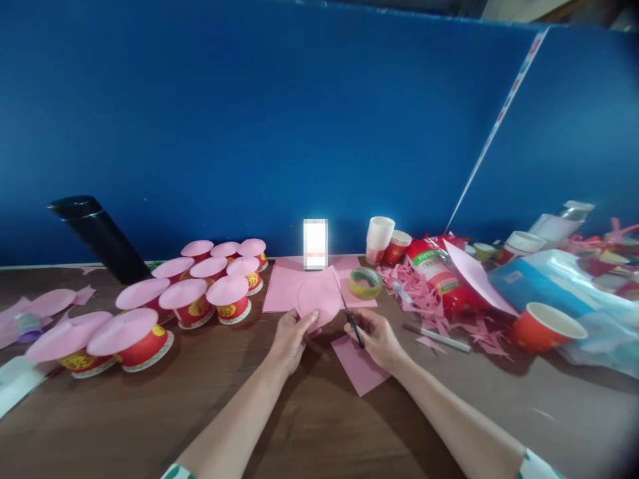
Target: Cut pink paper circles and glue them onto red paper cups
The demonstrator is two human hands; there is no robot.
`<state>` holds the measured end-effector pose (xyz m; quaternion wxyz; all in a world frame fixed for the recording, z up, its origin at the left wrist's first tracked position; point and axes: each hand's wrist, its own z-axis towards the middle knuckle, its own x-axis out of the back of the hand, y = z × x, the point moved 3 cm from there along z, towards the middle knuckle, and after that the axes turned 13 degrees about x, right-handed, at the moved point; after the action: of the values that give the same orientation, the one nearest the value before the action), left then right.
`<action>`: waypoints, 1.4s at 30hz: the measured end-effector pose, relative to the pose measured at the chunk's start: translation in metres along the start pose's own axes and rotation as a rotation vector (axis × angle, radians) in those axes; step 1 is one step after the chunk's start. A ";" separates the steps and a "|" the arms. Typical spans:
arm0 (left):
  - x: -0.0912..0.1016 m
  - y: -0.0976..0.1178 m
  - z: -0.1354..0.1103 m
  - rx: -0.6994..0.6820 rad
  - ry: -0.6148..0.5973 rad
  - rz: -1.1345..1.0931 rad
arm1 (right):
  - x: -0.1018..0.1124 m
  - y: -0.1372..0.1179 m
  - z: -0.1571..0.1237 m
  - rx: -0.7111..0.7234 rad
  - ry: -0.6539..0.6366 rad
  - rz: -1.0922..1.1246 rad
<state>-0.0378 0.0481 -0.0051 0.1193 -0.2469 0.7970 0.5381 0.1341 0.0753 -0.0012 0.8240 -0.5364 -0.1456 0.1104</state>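
Observation:
Between thumb and fingers, my left hand grips a piece of pink paper with a circle outlined on it. Closed around the handles of dark scissors, my right hand has the blades against the right edge of that paper. Under my right hand a pink paper piece lies on the table. Just behind the held paper are larger pink sheets, with a roll of tape on their right part.
Several red cups with pink paper tops stand at left, near a black bottle. To the right are pink scraps, a red package, a white pen, an orange cup and stacked cups. A blue wall rises behind.

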 end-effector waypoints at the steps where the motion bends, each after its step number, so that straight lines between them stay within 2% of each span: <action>1: 0.000 0.000 0.000 0.000 0.000 0.000 | 0.000 0.000 0.000 -0.002 -0.001 0.003; 19: 0.000 -0.001 0.002 -0.040 -0.040 0.064 | 0.002 0.004 0.000 0.006 0.006 0.038; 42: 0.000 -0.001 0.001 -0.023 -0.026 0.031 | 0.002 -0.001 0.001 -0.006 0.000 0.002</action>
<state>-0.0373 0.0489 -0.0062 0.1183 -0.2290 0.7930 0.5520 0.1360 0.0766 0.0005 0.8223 -0.5388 -0.1454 0.1108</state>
